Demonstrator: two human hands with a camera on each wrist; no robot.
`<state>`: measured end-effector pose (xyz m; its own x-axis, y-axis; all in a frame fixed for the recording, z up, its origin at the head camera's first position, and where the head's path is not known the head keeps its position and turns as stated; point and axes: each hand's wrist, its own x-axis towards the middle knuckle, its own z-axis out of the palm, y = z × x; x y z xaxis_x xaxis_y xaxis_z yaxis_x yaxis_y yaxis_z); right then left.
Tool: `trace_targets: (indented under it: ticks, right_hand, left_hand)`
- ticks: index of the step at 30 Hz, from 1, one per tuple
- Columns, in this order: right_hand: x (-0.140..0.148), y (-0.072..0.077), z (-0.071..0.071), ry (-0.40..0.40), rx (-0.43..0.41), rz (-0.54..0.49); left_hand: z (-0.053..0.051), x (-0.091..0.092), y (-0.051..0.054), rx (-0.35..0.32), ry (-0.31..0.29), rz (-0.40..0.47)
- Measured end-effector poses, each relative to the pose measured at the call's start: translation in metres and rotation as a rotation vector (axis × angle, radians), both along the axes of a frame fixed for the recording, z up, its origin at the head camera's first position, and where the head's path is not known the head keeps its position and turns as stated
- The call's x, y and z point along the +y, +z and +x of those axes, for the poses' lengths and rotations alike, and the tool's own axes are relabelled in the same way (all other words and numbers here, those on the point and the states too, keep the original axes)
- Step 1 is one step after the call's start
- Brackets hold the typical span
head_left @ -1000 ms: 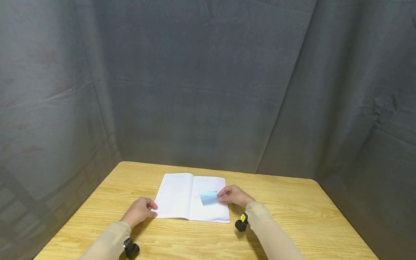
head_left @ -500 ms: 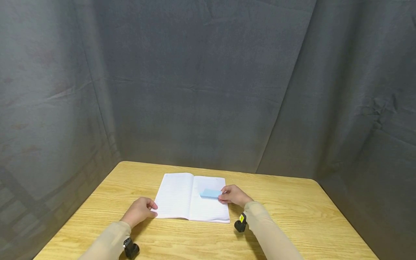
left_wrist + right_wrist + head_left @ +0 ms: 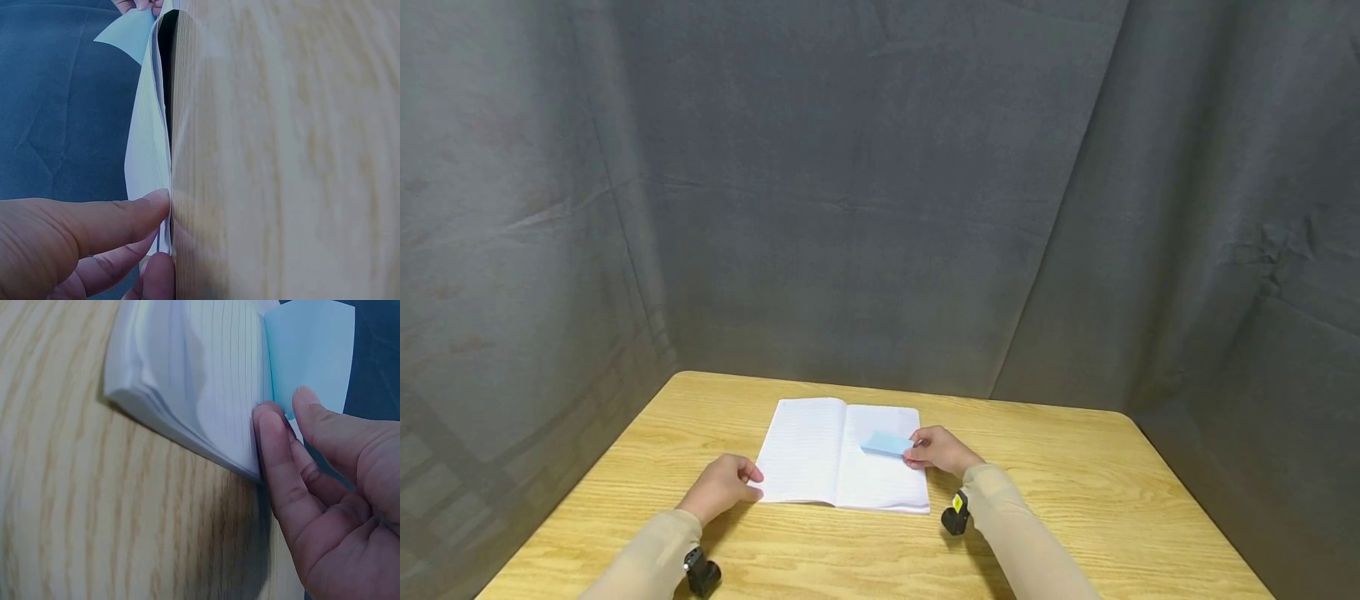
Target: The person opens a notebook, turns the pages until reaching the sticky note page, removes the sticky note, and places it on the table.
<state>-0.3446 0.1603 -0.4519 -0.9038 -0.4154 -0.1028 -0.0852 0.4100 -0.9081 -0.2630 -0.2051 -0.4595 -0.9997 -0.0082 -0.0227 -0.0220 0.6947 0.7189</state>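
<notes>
An open lined notebook (image 3: 801, 454) lies flat on the table, its white pages facing up. Beside its lower left corner is my left hand (image 3: 721, 487), thumb and fingers touching the page edge (image 3: 147, 144). A light blue sticky note (image 3: 885, 444) is over the right-hand page. Between thumb and fingers, my right hand (image 3: 942, 450) pinches the note's right end. The right wrist view shows the thumb on the blue sheet (image 3: 315, 353), which bends slightly, and the other fingers by the notebook's side. Whether the note touches the page is unclear.
The wooden table (image 3: 1075, 492) extends to both sides of the notebook. Dark grey curtains (image 3: 865, 208) enclose it at the back and sides. Each forearm wears a black wrist camera, the right one (image 3: 956, 515) with a yellow mark.
The blue note has tipped from a raised slant to a flatter lie over the right page, as my right hand turned slightly. My left hand has stayed at the notebook's corner.
</notes>
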Motion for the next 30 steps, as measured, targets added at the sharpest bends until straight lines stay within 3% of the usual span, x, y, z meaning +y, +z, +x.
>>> trace_targets:
  ticks: [30]
  right_hand:
    - [0.0031,-0.0030,-0.0009,-0.025,-0.050,0.005]
  left_hand:
    - [0.0012,-0.0028,-0.0002,-0.013,-0.003,-0.004]
